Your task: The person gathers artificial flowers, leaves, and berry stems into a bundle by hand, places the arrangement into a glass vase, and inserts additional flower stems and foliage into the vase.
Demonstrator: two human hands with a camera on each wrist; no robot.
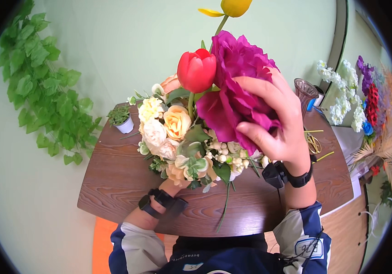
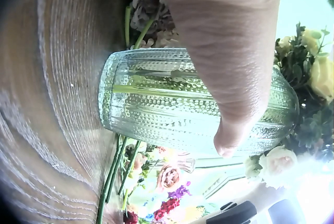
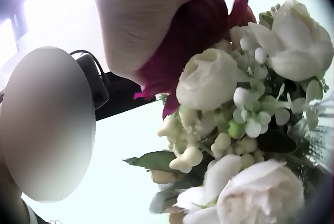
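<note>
My right hand [image 1: 276, 109] grips a large magenta peony-like flower [image 1: 241, 64], its fingers spread over the petals and the thumb below. In the right wrist view, the right hand [image 3: 151, 20] presses against the same magenta petals [image 3: 182, 41] beside white roses [image 3: 206, 80]. My left hand [image 2: 229, 41] holds a ribbed, dotted glass vase [image 2: 156, 99] with green stems inside. In the head view most of the left hand [image 1: 175, 186] is hidden under the bouquet. A red tulip [image 1: 197, 71] and a peach rose [image 1: 176, 122] stand among the blooms, left of the magenta flower.
A small potted succulent [image 1: 122, 119] sits at the table's left, near a hanging ivy garland [image 1: 40, 86]. Behind the right hand stands a ribbed brown glass vase [image 1: 304, 93]. Loose stems [image 1: 324, 157] lie on the wooden table [image 1: 118, 176]. More flowers [image 1: 371, 105] fill the far right.
</note>
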